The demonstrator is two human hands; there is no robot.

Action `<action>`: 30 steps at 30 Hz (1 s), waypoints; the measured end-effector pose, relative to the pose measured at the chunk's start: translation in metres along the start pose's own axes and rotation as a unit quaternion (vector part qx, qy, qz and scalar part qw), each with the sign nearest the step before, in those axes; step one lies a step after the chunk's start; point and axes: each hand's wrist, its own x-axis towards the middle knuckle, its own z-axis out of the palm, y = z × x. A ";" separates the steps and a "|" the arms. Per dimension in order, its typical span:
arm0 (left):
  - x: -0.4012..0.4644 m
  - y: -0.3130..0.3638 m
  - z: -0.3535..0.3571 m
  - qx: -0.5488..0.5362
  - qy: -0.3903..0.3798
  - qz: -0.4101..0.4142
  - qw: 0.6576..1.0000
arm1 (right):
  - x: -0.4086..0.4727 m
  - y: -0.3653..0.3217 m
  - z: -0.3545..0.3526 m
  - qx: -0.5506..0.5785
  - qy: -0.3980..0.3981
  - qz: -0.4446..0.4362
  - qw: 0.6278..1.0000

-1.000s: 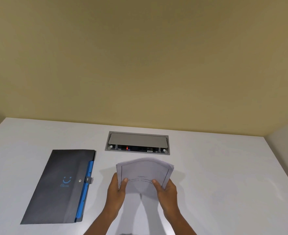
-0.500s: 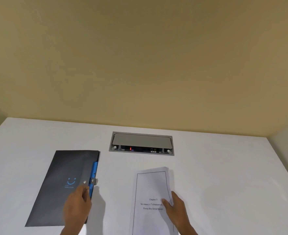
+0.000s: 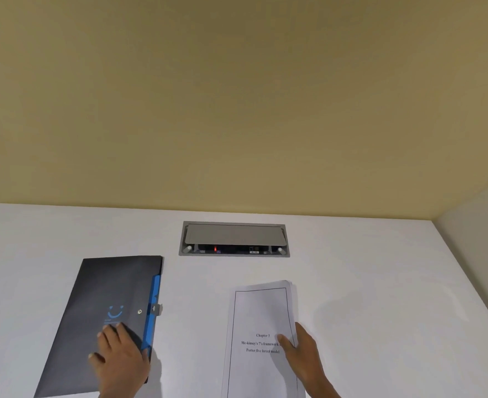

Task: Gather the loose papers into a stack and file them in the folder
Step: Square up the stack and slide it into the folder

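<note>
The person is working at a white surface (image 3: 352,282), and the papers (image 3: 261,317) are already lying in one squared stack on the right side of it, printed title page up, the near end running out of the bottom of the view. The right hand (image 3: 306,357) is resting flat on the stack's right edge, fingers loosely spread and thumb lying on the sheet near the printed lines, pressing down rather than pinching anything. The dark folder (image 3: 102,300) is lying well apart to the left, closed, its blue inner edge (image 3: 152,311) and small snap tab (image 3: 157,308) facing the stack. The left hand (image 3: 119,360) is lying on the folder's cover near the lower right corner, fingers spread flat and gripping nothing, though the thumb is hidden at the edge, so whether it is hooking under the flap cannot be told. The step in hand appears to be opening the folder. To do it well, the left grip should be working at the snap tab first, freeing it before lifting, then peeling the cover from the blue-edged side while the heel of the hand keeps the back panel from sliding on the smooth surface. The right hand should be holding the stack pinned and square so no sheet fans out. A recessed socket box (image 3: 234,239) is sitting behind, clear of both.
</note>
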 end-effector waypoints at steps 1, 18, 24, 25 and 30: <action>0.000 0.001 -0.001 -0.008 -0.013 -0.002 1.000 | 0.000 -0.001 0.000 0.000 0.000 0.001 1.000; -0.008 0.012 -0.035 -0.131 0.052 0.069 0.988 | -0.017 -0.041 -0.043 0.093 0.033 -0.002 0.995; -0.050 0.048 -0.069 -0.239 -0.029 0.053 0.969 | -0.026 -0.077 -0.078 0.179 0.085 -0.022 0.980; -0.059 0.056 -0.075 -0.248 -0.033 0.061 0.966 | -0.027 -0.083 -0.084 0.199 0.095 -0.027 0.975; -0.091 0.096 -0.091 -0.280 -0.030 0.099 0.955 | -0.029 -0.116 -0.104 0.253 0.134 -0.075 0.955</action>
